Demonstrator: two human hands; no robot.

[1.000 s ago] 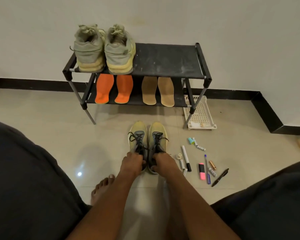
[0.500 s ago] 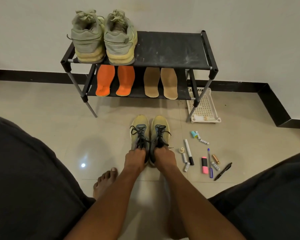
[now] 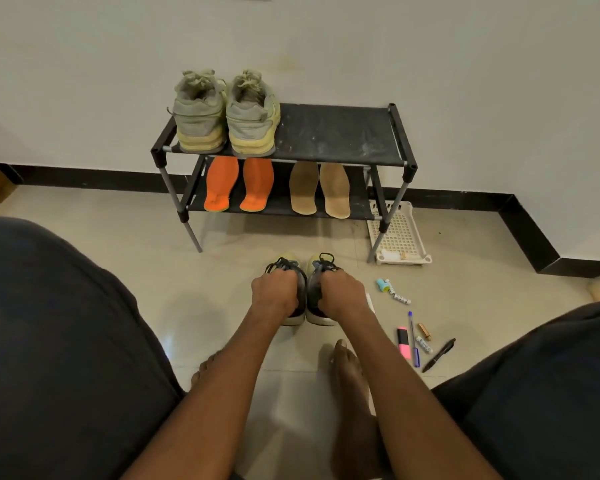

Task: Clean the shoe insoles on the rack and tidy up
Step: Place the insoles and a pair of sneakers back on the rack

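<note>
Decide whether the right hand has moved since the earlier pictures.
Yes. The right hand has moved forward along the right shoe toward the rack, now nearly level with the teal cap on the floor.

Dim warm indoor light, soft shadows; glare spot on floor (image 3: pixel 167 341); wide-angle edge distortion.

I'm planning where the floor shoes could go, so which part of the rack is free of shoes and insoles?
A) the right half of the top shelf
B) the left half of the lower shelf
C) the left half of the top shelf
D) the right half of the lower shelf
A: the right half of the top shelf is bare; the grey sneakers fill its left, and the orange insoles and tan insoles cover the lower shelf.
</note>
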